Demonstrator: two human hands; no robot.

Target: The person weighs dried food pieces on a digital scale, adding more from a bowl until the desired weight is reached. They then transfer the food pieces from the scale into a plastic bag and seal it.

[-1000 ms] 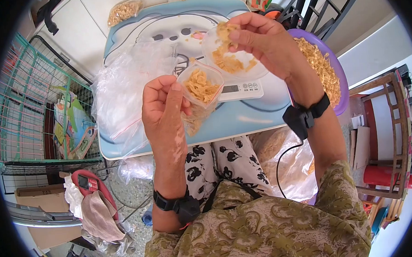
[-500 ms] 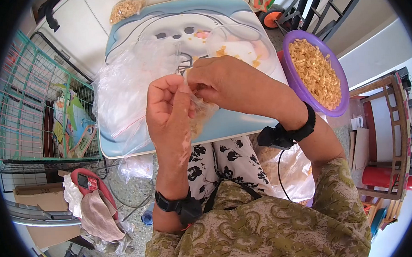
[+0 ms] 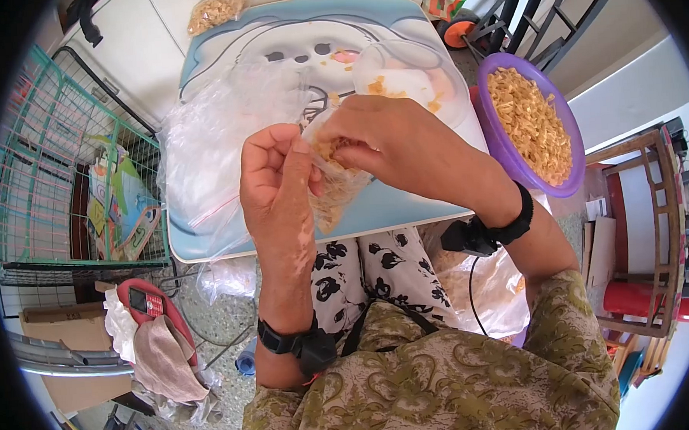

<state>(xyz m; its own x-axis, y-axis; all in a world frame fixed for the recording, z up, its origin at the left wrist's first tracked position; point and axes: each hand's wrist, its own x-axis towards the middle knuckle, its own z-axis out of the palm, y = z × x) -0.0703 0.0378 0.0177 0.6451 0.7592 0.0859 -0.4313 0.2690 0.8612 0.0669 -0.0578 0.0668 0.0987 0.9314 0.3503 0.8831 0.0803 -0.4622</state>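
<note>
A clear plastic bag (image 3: 332, 191) partly filled with small yellowish dried pieces hangs between my hands over the table's near edge. My left hand (image 3: 274, 172) is closed, pinching the left side of the bag's mouth between thumb and fingers. On the other side my right hand (image 3: 383, 135) is curled over the bag's mouth with its fingertips at the plastic; part of its grip is hidden behind the knuckles. Left of my hands lies a heap of clear empty bags (image 3: 212, 144). Beyond my right hand sits a clear round plastic tray (image 3: 406, 60) with a few yellowish bits.
A purple basin (image 3: 498, 141) full of yellowish dried pieces (image 3: 531, 123) stands right of the table (image 3: 406, 204). One filled bag (image 3: 215, 13) lies at the table's far left edge. A green wire cage (image 3: 46, 168) is on the left, and a phone (image 3: 146, 302) lies below it.
My hands have drawn slightly apart, my right hand shifting right. The bag's mouth has widened between them, and more of the filled bag shows.
</note>
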